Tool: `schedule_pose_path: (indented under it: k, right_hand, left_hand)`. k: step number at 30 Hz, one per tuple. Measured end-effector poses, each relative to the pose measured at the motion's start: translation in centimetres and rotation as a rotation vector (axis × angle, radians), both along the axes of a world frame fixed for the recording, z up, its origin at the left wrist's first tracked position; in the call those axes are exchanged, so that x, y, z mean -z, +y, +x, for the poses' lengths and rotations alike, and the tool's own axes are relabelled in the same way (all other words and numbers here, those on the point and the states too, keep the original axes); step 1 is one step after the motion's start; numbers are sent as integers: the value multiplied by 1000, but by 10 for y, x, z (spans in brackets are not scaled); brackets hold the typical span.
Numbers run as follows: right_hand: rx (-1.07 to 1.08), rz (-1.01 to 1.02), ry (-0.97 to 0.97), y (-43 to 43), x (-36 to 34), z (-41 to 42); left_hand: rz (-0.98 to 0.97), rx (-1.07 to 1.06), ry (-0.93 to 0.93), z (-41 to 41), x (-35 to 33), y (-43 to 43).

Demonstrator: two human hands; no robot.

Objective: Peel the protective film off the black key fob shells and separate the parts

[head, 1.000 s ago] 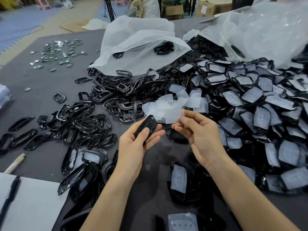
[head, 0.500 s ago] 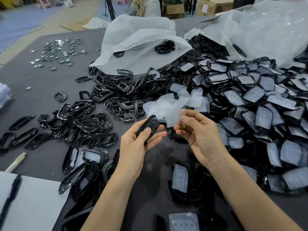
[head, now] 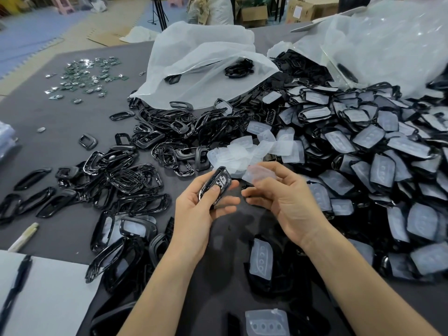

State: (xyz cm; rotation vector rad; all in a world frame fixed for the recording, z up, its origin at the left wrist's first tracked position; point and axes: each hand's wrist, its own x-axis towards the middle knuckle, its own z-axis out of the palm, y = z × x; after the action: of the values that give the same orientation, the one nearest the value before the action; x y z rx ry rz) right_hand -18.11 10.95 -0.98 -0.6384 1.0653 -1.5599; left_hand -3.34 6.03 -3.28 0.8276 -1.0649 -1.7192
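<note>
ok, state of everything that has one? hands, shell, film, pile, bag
Left hand, grips the shell.
Shell, bare.
Right hand, pinches the peeled film.
Peeled film, clear of the shell, blurred.
Shell pile on the right, film on.
White bag, open, lying on its side.

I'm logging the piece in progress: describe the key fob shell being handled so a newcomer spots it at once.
Left of the big heap of film-covered shells, the left hand grips one black key fob shell. It alone is held off the table, film-free, its button holes bare.
</note>
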Motion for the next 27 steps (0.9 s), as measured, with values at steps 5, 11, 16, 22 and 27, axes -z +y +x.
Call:
schedule_pose_path:
  k: [5, 11, 16, 22, 27]
  right_hand:
    - [25, -1, 39, -2, 1, -3]
    - [56, -33, 84, -2, 3, -3]
    - [78, -39, 166, -1, 3, -4]
    - [59, -63, 183, 0, 2, -5]
    - [-43, -68, 204, 1, 4, -2]
  left_hand:
    - [-22, 19, -13, 0, 1, -1]
    - [-47, 25, -64, 1, 2, -2]
    - [-85, 19, -97, -1, 2, 0]
    - [-108, 15, -123, -3, 2, 2]
    - [-125, 26, -148, -4, 1, 2]
